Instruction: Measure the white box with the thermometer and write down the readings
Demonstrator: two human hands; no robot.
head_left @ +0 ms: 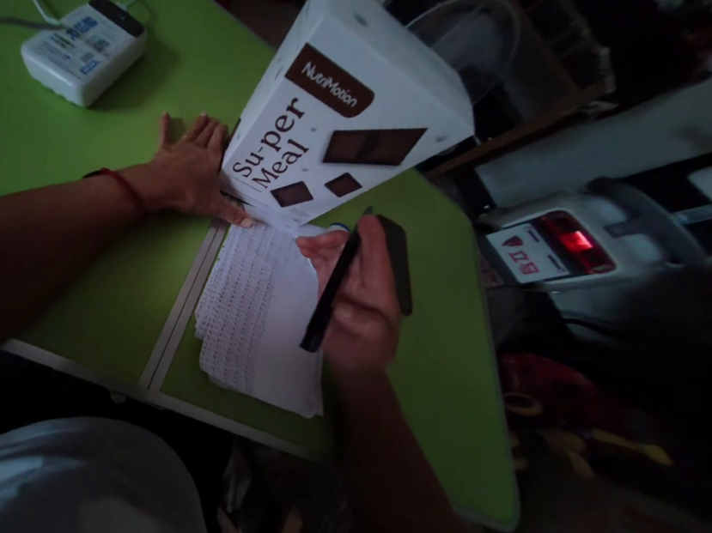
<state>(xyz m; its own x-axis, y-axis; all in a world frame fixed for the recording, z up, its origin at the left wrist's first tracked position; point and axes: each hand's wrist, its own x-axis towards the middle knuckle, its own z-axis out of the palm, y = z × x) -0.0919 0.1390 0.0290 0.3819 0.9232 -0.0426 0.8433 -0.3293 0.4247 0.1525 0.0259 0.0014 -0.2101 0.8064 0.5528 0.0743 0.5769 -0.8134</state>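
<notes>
My right hand (365,298) grips a black pen (332,290), held slantwise above the lower sheets. Below it lie several overlapping sheets of paper (252,314), their left parts covered with rows of small handwriting and their right part blank. My left hand (190,164) rests on the table with fingers spread, its thumb reaching the top edge of the sheets. Right beside its fingers stands a tilted white box (344,92) printed "NutriMotion Su-per Meal". A dark flat object (399,263) lies behind my right hand, partly hidden by it.
A green folding table (442,355) with a metal seam (182,306) carries everything. At the upper left sits a white device (84,47) with a cable. Beyond the table's right edge is a pale machine (567,240) with a lit red display.
</notes>
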